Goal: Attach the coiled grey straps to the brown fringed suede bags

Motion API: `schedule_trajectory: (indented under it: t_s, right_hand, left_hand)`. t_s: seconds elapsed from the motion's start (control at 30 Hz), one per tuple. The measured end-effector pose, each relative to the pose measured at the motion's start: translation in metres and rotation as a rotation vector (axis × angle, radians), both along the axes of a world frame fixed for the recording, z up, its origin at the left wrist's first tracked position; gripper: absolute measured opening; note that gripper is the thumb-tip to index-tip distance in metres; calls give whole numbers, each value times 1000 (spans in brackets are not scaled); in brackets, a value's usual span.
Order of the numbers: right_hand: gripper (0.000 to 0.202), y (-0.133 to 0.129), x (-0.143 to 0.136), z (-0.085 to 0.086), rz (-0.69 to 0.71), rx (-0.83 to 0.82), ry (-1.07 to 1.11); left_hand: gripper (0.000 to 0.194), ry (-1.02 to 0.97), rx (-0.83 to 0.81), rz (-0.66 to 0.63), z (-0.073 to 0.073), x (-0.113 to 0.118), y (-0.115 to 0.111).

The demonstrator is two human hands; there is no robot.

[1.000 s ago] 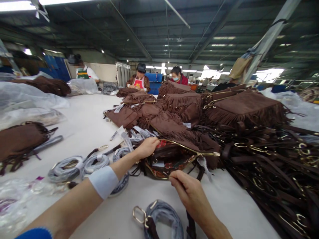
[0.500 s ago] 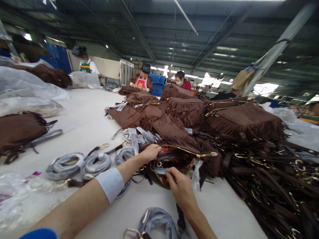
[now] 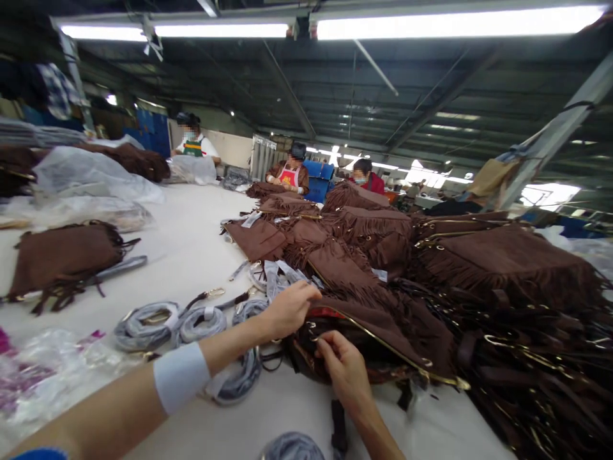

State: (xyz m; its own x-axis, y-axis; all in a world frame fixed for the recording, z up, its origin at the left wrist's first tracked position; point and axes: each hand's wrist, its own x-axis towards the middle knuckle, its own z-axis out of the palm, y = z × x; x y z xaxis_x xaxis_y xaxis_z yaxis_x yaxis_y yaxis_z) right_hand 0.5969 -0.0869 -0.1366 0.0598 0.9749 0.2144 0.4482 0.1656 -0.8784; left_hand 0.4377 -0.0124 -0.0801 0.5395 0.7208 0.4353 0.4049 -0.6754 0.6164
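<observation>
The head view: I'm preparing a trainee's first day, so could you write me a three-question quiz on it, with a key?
1. Multiple choice: where is the pale band worn? a) left forearm b) right forearm c) both forearms
2. True or false: the bag at the left hand and the right hand is open.
3. Fill in the blank: the heaped bags on the white table are trimmed with brown ____.

Key: 1 a; 2 true; 3 fringe.
</observation>
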Motion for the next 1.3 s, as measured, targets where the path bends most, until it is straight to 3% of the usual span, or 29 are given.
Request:
schedule_trajectory:
  t_s: [0.13, 0.33, 0.4, 0.47, 0.57, 0.7, 0.83, 1.07, 1.3]
  right_hand:
    - [27, -2, 3, 0, 26, 26, -11]
    - [31, -4, -2, -1, 25, 60, -43]
    - [30, -3, -3, -2, 25, 64, -36]
    - [27, -2, -4, -2, 28, 58, -30]
    - [24, 0, -5, -1, 50, 33, -15]
    - [28, 6, -5, -5, 69, 6, 20]
    - [26, 10, -3, -12, 84, -35, 60]
    - [24, 13, -3, -19, 134, -86, 67]
    - [27, 14, -4, -16, 113, -71, -54]
  left_hand:
    - [34, 224, 207, -197, 12, -19, -20]
    - [42, 353, 283, -329, 14, -23, -39]
    - [41, 419, 252, -312, 10, -25, -39]
    - [35, 465, 185, -217, 4, -25, -35]
    - [30, 357, 100, -122, -7, -24, -21]
    - [23, 90, -11, -180, -17, -18, 3]
    - [23, 65, -120, -256, -21, -18, 14]
    - [21, 255, 21, -402, -15, -29, 8]
    - [8, 682, 256, -168, -20, -12, -8]
